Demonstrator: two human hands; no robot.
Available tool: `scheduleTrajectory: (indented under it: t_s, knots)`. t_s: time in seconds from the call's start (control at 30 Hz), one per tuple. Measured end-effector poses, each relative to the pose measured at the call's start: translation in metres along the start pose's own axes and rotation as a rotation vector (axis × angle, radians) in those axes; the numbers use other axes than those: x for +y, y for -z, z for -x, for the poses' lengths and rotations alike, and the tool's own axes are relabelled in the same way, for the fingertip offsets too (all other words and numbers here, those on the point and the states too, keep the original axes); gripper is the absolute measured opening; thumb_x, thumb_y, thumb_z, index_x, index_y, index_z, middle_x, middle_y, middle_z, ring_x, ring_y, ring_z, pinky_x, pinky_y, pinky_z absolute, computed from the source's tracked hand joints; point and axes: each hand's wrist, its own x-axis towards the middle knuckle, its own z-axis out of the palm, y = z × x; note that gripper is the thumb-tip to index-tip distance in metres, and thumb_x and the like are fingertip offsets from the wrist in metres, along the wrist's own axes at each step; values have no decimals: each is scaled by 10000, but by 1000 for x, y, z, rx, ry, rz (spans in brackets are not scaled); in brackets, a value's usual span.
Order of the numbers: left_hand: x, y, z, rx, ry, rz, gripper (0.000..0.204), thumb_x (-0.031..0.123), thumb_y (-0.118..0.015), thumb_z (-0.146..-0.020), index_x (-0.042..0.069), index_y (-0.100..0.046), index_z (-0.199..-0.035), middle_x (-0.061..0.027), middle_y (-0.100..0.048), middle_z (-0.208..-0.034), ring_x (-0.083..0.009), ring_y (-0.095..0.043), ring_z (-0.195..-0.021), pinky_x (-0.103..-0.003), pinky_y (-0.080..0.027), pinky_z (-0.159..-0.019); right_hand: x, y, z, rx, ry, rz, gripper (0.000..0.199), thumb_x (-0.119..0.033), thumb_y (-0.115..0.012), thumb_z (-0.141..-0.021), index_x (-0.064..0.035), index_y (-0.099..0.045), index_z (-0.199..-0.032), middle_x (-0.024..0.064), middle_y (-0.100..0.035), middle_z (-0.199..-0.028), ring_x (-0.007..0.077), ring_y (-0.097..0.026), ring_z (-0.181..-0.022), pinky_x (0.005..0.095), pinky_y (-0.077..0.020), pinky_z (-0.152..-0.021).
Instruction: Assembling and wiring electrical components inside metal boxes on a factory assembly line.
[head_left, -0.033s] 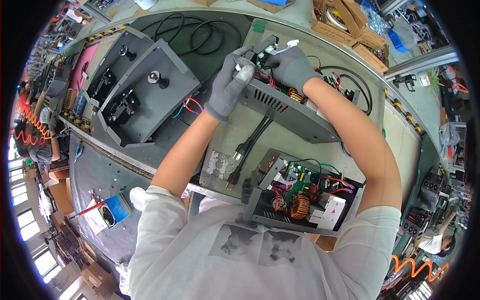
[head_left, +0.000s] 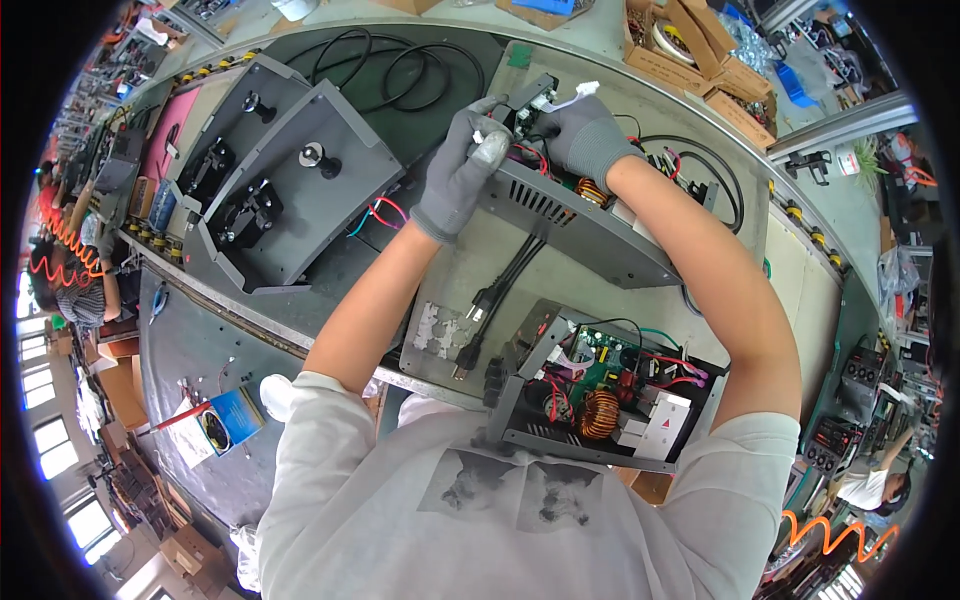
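Both of my hands wear grey gloves and work at the left end of an opened dark grey metal housing on the far side of the bench. My left hand is closed round the housing's upright end panel, its thumb on the near side. Behind that panel my right hand has its fingers bent in among small parts and wires; what they pinch is hidden. A white plug on a lead sticks up beside it. A copper-wound coil shows inside the housing, partly covered by my right forearm.
Nearest me stands a second open housing with a green board and copper coil. Black power cords lie between the housings. Grey metal covers with black fittings stand left. Looped black cable lies behind; cardboard boxes stand far right.
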Motion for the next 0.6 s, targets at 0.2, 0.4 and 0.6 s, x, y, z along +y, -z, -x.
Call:
scheduleTrajectory:
  t_s: [0.2,0.4,0.6]
  knots:
    - [5,5,1,38,-12,-26,502,427,-322,-1063,0,-569,-1160,-116,-581,-1173,-287,-403,-1335,-412,-269,-1136,-15,38,24,-87,-44,-310,243,-196,-619,-768,-176,-776,-952,125,-715,-992,321,-669,-923,399,-530,-858]
    - [14,-5,-6,170,98,-65,484,371,-352,-1061,12,-507,-1348,-144,-509,-1327,-238,-462,-1262,-345,-358,-1077,-23,51,43,-186,42,-918,272,-173,-618,-891,2,-691,-1086,91,-687,-839,131,-614,-823,310,-497,-803]
    - [33,11,-12,42,74,-326,411,236,-474,-971,36,-550,-1322,-157,-537,-1273,-255,-524,-1172,-339,-410,-1014,-12,50,44,-45,0,-715,277,-245,-582,-971,15,-673,-998,93,-669,-847,136,-566,-791,299,-461,-767]
